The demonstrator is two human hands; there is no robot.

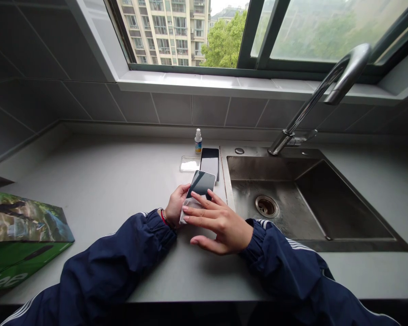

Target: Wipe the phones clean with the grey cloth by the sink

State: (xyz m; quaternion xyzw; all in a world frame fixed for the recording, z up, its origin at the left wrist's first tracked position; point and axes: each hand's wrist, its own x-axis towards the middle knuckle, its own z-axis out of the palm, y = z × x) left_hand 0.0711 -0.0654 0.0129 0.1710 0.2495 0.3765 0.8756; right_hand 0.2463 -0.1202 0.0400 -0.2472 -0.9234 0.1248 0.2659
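A dark-screened smartphone [203, 183] rests in my left hand [175, 204], whose fingers are closed around its left side and partly hidden beneath it. Over the phone's lower end lies a pale cloth [185, 213] with a zigzag edge. My right hand [221, 224] is laid flat across the cloth, fingers stretched out and thumb apart, with fingertips at the screen. Just beyond, a second black phone [210, 156] lies on the counter. Beside it are a clear phone case [189, 164] and a small white spray bottle [198, 142], which stands upright.
To the right, a stainless steel sink [313, 246] is set into the pale counter [122, 181], with a chrome faucet [313, 99] behind it. A green printed box [23, 240] stands at the left. Behind the counter, a tiled wall rises to a window [187, 70].
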